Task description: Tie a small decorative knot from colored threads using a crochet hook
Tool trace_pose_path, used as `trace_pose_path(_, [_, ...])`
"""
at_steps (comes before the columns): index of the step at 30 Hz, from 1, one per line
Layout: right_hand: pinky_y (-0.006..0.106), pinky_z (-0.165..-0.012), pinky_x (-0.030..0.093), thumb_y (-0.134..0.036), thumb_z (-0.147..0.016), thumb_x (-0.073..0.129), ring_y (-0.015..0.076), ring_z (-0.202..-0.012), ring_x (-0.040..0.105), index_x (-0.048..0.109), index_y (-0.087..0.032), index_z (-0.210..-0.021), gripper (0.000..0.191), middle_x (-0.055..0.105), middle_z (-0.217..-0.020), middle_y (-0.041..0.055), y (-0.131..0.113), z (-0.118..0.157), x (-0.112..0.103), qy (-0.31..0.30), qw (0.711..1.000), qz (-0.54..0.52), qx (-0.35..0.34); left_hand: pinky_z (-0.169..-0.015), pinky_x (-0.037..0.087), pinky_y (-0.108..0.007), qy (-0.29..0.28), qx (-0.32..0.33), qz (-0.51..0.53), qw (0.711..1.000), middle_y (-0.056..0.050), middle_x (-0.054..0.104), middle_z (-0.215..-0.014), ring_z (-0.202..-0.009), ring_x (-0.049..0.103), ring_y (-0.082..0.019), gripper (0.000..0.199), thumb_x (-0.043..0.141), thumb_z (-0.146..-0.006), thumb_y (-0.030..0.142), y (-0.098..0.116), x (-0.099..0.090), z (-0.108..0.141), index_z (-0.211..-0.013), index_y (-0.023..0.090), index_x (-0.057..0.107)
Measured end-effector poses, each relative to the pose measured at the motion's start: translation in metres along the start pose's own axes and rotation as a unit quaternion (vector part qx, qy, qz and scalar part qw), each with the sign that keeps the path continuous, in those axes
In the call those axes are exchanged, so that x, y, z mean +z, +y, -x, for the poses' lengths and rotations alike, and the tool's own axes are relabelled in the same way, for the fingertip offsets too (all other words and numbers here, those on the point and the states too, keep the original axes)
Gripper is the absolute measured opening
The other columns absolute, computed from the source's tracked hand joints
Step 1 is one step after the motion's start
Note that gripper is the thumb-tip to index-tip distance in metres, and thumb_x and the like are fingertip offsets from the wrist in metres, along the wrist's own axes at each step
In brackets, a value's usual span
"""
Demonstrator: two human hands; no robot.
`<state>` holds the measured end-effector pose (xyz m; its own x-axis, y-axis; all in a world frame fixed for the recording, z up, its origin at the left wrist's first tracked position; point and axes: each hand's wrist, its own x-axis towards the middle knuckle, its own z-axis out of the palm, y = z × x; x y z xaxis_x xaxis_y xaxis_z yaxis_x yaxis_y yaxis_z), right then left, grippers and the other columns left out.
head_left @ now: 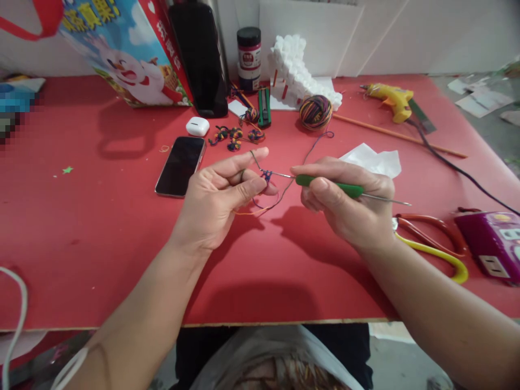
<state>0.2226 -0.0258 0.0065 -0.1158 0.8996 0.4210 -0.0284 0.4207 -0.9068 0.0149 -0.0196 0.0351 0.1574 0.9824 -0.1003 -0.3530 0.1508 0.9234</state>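
left hand (219, 197): thumb and fingers pinch a small dark crochet piece (266, 176), the index finger stretched out with a strand of yarn around it.
right hand (357, 208): fingers curl closely around the green handle of a double-ended crochet hook (329, 185), its second metal end jutting out on the right.
crochet piece: at the left fingertips, above the bench (101, 227), meeting the hook's slim tip between the two hands.
yarn: loose strands hang below the left fingertips; a multicolored yarn ball (316, 112) sits beyond the hands, toward the back.
finished-looking bits: small multicolored crocheted pieces (234, 145) lie grouped beyond the left hand, near a white case (197, 127).
phones: a dark-screened phone (181, 166) lies flat beside the left hand; another black phone (200, 59) stands upright behind the case.
right side: white paper (376, 161) lies just behind the right hand; a yellow glue gun (390, 98) rests farther back, a red-and-yellow-handled tool (457, 268) near the right wrist.
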Motion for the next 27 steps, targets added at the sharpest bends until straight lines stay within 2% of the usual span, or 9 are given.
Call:
trace_pose_path(4, [0.033, -0.055, 0.049, -0.042, -0.096, 0.081, 0.0136, -0.058, 0.055, 0.089, -0.027, -0.105, 0.019, 0.066, -0.072, 0.0014, -0.002, -0.002, -0.005, -0.003, 1.0, -0.011, 0.001, -0.062, 0.056, -0.02, -0.026, -0.037, 0.016, 0.999, 0.002, 0.072, -0.067, -0.07, 0.076, -0.014, 0.037, 0.102, -0.066, 0.023, 0.005, -0.003, 0.0, -0.101, 0.021, 0.088])
trace_pose_path(7, [0.032, -0.053, 0.047, -0.043, -0.095, 0.082, 0.0125, -0.056, 0.054, 0.089, -0.026, -0.102, 0.019, 0.067, -0.072, 0.0016, -0.003, -0.004, -0.009, -0.014, 0.999, -0.026, 0.013, -0.055, 0.051, -0.016, -0.046, -0.064, 0.036, 0.996, 0.0, 0.074, -0.068, -0.065, 0.072, -0.01, 0.036, 0.101, -0.066, 0.02, 0.007, -0.007, -0.001, -0.1, 0.02, 0.089])
trace_pose_path(9, [0.032, -0.051, 0.046, -0.042, -0.094, 0.083, 0.0117, -0.054, 0.052, 0.089, -0.026, -0.099, 0.018, 0.067, -0.072, 0.0016, -0.004, -0.005, -0.011, -0.024, 0.998, -0.049, 0.024, -0.053, 0.048, -0.017, -0.064, -0.091, 0.046, 0.993, 0.0, 0.073, -0.067, -0.06, 0.067, -0.009, 0.035, 0.1, -0.067, 0.019, 0.007, -0.01, -0.002, -0.1, 0.02, 0.089])
trace_pose_path(13, [0.03, -0.045, 0.039, -0.04, -0.091, 0.086, 0.0102, -0.049, 0.047, 0.089, -0.024, -0.094, 0.016, 0.062, -0.064, 0.0001, -0.008, -0.008, -0.013, -0.033, 0.992, -0.101, 0.062, -0.053, 0.047, -0.021, -0.106, -0.143, 0.058, 0.982, 0.002, 0.061, -0.056, -0.051, 0.054, -0.008, 0.035, 0.099, -0.069, 0.023, 0.006, -0.016, -0.003, -0.103, 0.021, 0.089])
trace_pose_path(17, [0.027, -0.039, 0.03, -0.044, -0.088, 0.087, 0.0074, -0.044, 0.035, 0.087, -0.021, -0.086, 0.023, 0.053, -0.057, -0.0028, -0.011, -0.012, -0.014, -0.056, 0.983, -0.141, 0.1, -0.047, 0.037, -0.023, -0.133, -0.152, 0.052, 0.978, -0.001, 0.063, -0.056, -0.047, 0.043, -0.007, 0.034, 0.1, -0.068, 0.028, 0.004, -0.017, -0.003, -0.1, 0.021, 0.09])
trace_pose_path(22, [0.024, -0.039, 0.025, -0.041, -0.089, 0.086, 0.0052, -0.043, 0.028, 0.086, -0.02, -0.086, 0.021, 0.049, -0.055, -0.0049, -0.008, -0.014, -0.016, -0.083, 0.967, -0.204, 0.128, -0.045, 0.029, -0.021, -0.157, -0.166, 0.048, 0.972, -0.002, 0.066, -0.057, -0.047, 0.044, -0.006, 0.035, 0.102, -0.065, 0.033, 0.003, -0.016, -0.004, -0.098, 0.026, 0.091])
trace_pose_path(27, [0.022, -0.039, 0.022, -0.042, -0.087, 0.087, 0.0046, -0.043, 0.023, 0.086, -0.019, -0.087, 0.023, 0.048, -0.053, -0.0056, -0.004, -0.012, -0.013, -0.087, 0.944, -0.264, 0.175, -0.047, 0.036, -0.02, -0.149, -0.144, 0.048, 0.977, -0.002, 0.068, -0.059, -0.051, 0.056, -0.009, 0.035, 0.102, -0.066, 0.03, -0.001, -0.012, -0.002, -0.099, 0.025, 0.091])
